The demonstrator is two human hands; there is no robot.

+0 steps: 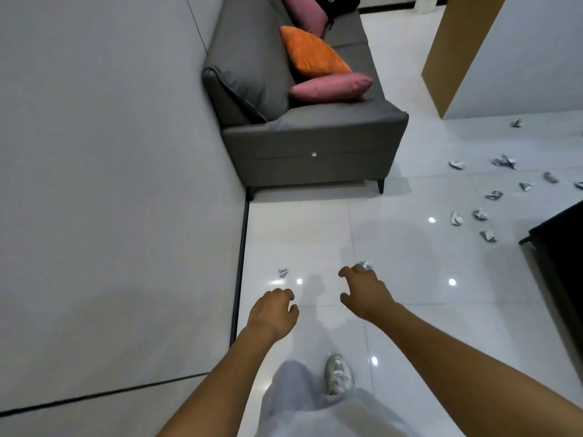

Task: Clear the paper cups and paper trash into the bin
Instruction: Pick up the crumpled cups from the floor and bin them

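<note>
Two crumpled paper scraps lie on the glossy white floor ahead of me: a small one [283, 272] near the wall and another [365, 265] just past my right fingertips. My right hand [362, 290] reaches toward that second scrap with fingers spread and nothing in it. My left hand [273, 310] hangs lower with fingers loosely curled and apart, holding nothing. Several more crumpled papers and crushed cups [492, 197] are scattered over the floor at the right. No bin is in view.
A grey wall [110, 184] runs along my left. A grey sofa [309, 146] with orange and pink cushions stands ahead against it. A dark piece of furniture [561, 247] juts in at the right edge. A wooden-edged panel [454, 52] stands at the far right.
</note>
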